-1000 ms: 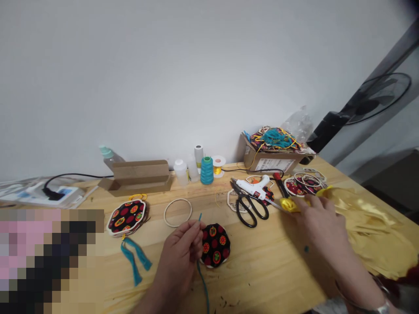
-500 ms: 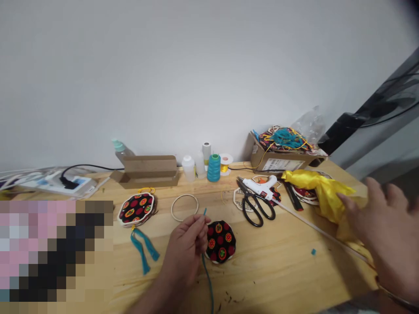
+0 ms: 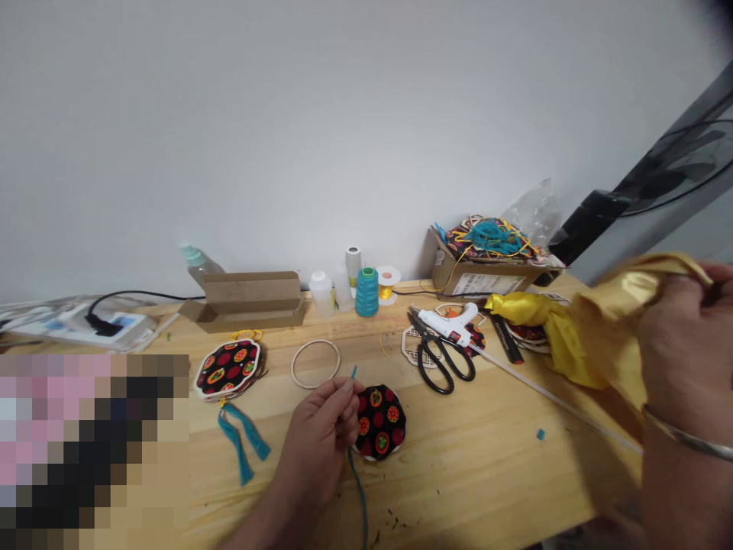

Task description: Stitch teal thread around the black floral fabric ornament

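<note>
My left hand (image 3: 321, 431) is closed in a pinch on a teal cord (image 3: 360, 493). One end pokes up above the fingertips, and the rest hangs down past the palm. Right beside those fingers lies an octagonal black fabric piece with red and orange flowers (image 3: 380, 422), partly covered by the hand. At the right edge my right hand (image 3: 684, 336) grips a shiny yellow cloth (image 3: 618, 305) near its upper edge, holding that part raised; its twisted other end rests on the table. The right fingertips are partly hidden by the cloth.
Black-handled scissors (image 3: 438, 359) lie against a white glue gun (image 3: 452, 322). Behind stand a teal thread cone (image 3: 367, 294) and a filled cardboard box (image 3: 481, 279). A wooden ring (image 3: 315, 364), a tasselled floral ornament (image 3: 229, 368) and an open carton (image 3: 252, 309) are further left.
My right hand has gone from open fingers beside the yellow cloth to gripping and lifting it. My left hand keeps its pinch on the teal cord. The view has shifted slightly.
</note>
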`<state>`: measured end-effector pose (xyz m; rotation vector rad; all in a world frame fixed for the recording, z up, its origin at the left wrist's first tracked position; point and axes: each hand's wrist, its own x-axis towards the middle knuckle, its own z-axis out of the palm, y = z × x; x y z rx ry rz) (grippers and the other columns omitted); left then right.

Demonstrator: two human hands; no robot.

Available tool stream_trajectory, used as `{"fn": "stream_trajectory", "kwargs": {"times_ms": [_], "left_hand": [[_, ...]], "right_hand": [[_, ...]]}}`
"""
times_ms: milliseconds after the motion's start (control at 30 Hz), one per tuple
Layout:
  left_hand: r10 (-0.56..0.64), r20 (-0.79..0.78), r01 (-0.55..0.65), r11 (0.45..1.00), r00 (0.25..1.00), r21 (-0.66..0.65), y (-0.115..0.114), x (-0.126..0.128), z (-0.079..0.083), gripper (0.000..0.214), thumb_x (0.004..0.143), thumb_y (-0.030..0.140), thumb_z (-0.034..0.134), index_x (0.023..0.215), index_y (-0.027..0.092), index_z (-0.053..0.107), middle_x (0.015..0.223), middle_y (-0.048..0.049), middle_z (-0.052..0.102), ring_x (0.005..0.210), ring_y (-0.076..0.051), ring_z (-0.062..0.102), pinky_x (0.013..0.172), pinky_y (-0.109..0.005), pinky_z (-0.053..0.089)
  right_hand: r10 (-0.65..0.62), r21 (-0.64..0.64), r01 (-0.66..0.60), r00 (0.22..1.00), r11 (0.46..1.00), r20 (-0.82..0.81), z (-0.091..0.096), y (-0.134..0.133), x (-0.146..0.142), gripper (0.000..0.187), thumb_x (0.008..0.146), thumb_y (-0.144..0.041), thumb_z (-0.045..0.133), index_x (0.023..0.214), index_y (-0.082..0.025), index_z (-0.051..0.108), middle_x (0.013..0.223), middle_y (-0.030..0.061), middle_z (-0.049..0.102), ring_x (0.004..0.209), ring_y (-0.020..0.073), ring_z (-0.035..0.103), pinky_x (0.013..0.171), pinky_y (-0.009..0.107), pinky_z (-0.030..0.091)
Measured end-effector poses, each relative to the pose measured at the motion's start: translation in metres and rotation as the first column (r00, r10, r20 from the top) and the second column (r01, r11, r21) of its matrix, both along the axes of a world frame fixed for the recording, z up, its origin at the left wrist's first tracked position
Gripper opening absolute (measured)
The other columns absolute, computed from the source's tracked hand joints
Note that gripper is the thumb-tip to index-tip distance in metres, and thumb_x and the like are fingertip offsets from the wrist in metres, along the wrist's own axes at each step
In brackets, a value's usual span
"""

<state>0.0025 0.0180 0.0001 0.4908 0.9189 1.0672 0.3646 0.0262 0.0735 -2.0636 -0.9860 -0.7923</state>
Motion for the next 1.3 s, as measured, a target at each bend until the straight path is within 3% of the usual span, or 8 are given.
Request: {"fn": "stream_trajectory", "kwargs": {"times_ms": [100, 233, 433, 600, 667, 933, 1167, 1300], "left_hand": [[0.014, -0.002, -0.014, 1.0, 1.0, -0.003, 0.002, 0.0, 0.001, 0.015, 0.067, 0.024, 0.067, 0.068, 0.01, 0.061, 0.046, 0.0074, 0.036, 0.041, -0.002, 0.026, 0.038, -0.015, 0.017], [0.01, 0.001, -0.01, 1.0, 1.0, -0.017, 0.002, 0.0, 0.003, 0.016, 0.066, 0.024, 0.069, 0.067, 0.011, 0.061, 0.045, 0.0076, 0.036, 0.04, -0.002, 0.025, 0.038, -0.015, 0.016], [0.004, 0.017, -0.004, 1.0, 1.0, 0.002, 0.002, 0.0, 0.003, 0.015, 0.067, 0.025, 0.067, 0.068, 0.011, 0.061, 0.046, 0.0081, 0.035, 0.04, -0.001, 0.024, 0.038, -0.015, 0.017], [0.012, 0.016, -0.012, 1.0, 1.0, 0.028, 0.0, 0.0, 0.002, 0.014, 0.067, 0.024, 0.067, 0.068, 0.011, 0.061, 0.046, 0.008, 0.034, 0.04, -0.002, 0.024, 0.038, -0.015, 0.017], [0.019, 0.008, -0.019, 0.999, 1.0, 0.03, -0.001, 0.0, 0.003, 0.014, 0.066, 0.024, 0.068, 0.067, 0.011, 0.061, 0.046, 0.0079, 0.034, 0.041, -0.002, 0.025, 0.038, -0.015, 0.017], [0.015, 0.003, -0.015, 0.999, 1.0, 0.033, 0.001, 0.0, 0.003, 0.015, 0.066, 0.024, 0.068, 0.068, 0.011, 0.061, 0.046, 0.0078, 0.035, 0.04, -0.002, 0.024, 0.037, -0.015, 0.017], [0.021, 0.005, -0.021, 0.999, 1.0, 0.032, 0.002, 0.0, 0.002, 0.015, 0.065, 0.024, 0.068, 0.067, 0.011, 0.061, 0.046, 0.0082, 0.035, 0.04, -0.002, 0.025, 0.037, -0.015, 0.017], [0.013, 0.007, -0.013, 0.999, 1.0, 0.03, 0.002, 0.0, 0.001, 0.015, 0.067, 0.024, 0.067, 0.067, 0.011, 0.061, 0.046, 0.0081, 0.035, 0.04, -0.001, 0.024, 0.038, -0.015, 0.017]], "right_hand": [[0.107, -0.226, -0.123, 0.991, 0.966, -0.079, 0.003, 0.025, -0.015, 0.041, 0.085, -0.028, 0.03, 0.113, -0.007, 0.05, 0.09, 0.0176, 0.059, 0.075, 0.0222, 0.054, 0.06, 0.029, 0.035], [0.218, -0.571, -0.276, 0.961, 0.773, -0.171, -0.011, 0.036, -0.02, 0.049, 0.084, -0.032, 0.036, 0.129, -0.013, 0.035, 0.084, 0.0149, 0.061, 0.064, 0.0208, 0.052, 0.054, 0.028, 0.03], [0.045, -0.438, -0.052, 0.999, 0.898, -0.027, -0.013, 0.019, -0.026, 0.057, 0.084, -0.043, 0.036, 0.126, -0.005, 0.032, 0.094, 0.0195, 0.058, 0.074, 0.0245, 0.054, 0.055, 0.029, 0.03], [0.212, -0.712, -0.178, 0.976, 0.679, -0.042, -0.038, 0.029, -0.023, 0.029, 0.085, -0.022, 0.033, 0.094, -0.009, 0.057, 0.085, 0.0145, 0.06, 0.07, 0.0185, 0.054, 0.057, 0.025, 0.031], [0.232, -0.724, -0.191, 0.972, 0.663, -0.044, -0.042, 0.031, -0.022, 0.027, 0.084, -0.02, 0.035, 0.095, -0.009, 0.057, 0.086, 0.0143, 0.06, 0.072, 0.0188, 0.054, 0.059, 0.026, 0.033], [0.325, -0.534, -0.163, 0.919, 0.829, 0.224, -0.017, 0.005, -0.079, 0.034, 0.084, -0.016, 0.034, 0.113, -0.009, 0.05, 0.113, 0.0166, 0.052, 0.094, 0.0265, 0.049, 0.076, 0.034, 0.036], [0.523, -0.659, -0.469, 0.842, 0.588, -0.132, -0.049, -0.009, -0.138, 0.02, 0.085, -0.025, 0.042, 0.074, -0.018, 0.058, 0.08, 0.0057, 0.058, 0.075, 0.0175, 0.054, 0.062, 0.025, 0.037], [0.514, -0.689, -0.467, 0.843, 0.554, -0.158, -0.068, -0.018, -0.156, 0.013, 0.082, -0.027, 0.048, 0.082, -0.017, 0.056, 0.083, 0.007, 0.059, 0.08, 0.0203, 0.055, 0.065, 0.027, 0.038]]}}
